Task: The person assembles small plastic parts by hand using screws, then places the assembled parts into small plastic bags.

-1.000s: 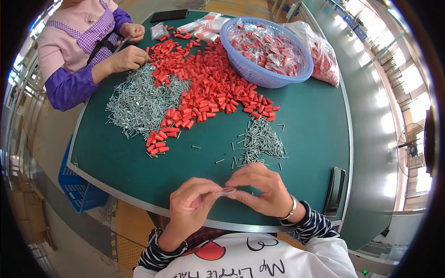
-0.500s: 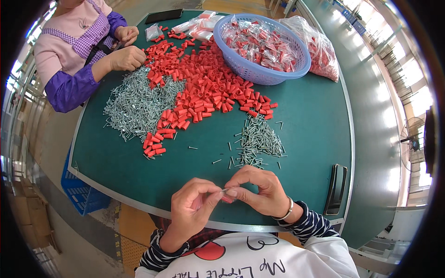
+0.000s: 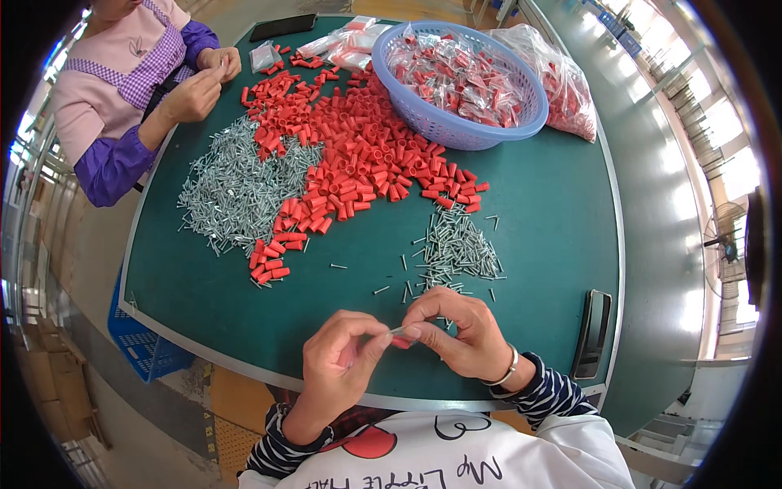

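Near the table's front edge, my left hand and my right hand meet, both closed in a pinch. Between their fingertips is a small clear plastic bag with something red in it; its top edge lies between my thumbs and fingers. Most of the bag is hidden by the hands. Just beyond my right hand lies a small pile of silvery screws. Farther back spreads a large heap of red, tapered plastic caps, with a bigger pile of screws to its left.
A lavender plastic basket full of filled bags stands at the back, beside a large clear sack. Flat plastic bags and a dark phone lie behind. Another phone rests at right. A co-worker works at far left.
My hands stay together on the bag with only a slight shift of the fingers. The co-worker's hands have drawn back from the red caps and come closer together.
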A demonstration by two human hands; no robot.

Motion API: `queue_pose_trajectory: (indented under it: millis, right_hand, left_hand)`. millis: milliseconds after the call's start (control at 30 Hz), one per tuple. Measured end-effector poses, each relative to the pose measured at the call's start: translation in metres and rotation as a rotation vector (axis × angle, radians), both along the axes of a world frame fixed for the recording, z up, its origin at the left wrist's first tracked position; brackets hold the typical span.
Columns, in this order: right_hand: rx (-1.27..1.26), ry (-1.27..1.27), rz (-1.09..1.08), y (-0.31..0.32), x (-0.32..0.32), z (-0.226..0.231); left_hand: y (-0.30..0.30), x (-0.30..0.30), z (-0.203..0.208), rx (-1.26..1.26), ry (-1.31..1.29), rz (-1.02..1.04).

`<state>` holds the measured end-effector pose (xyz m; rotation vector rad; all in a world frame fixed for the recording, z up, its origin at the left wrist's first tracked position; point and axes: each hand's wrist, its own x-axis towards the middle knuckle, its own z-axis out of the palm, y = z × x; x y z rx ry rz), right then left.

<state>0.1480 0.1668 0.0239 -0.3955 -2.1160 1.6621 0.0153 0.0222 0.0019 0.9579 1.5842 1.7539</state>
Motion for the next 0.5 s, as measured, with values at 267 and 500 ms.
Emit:
queue_pose_trajectory:
  millis: [267, 500]
  right_hand:
    - [0.177, 0.006, 0.081, 0.014, -0.013, 0.011]
    - [-0.048, 0.411, -0.652, 0.1, -0.046, 0.051]
  left_hand:
    - [0.003, -0.005, -0.006, 0.007, 0.225, -0.057]
    - [0.004, -0.012, 0.001, -0.084, -0.399, 0.044]
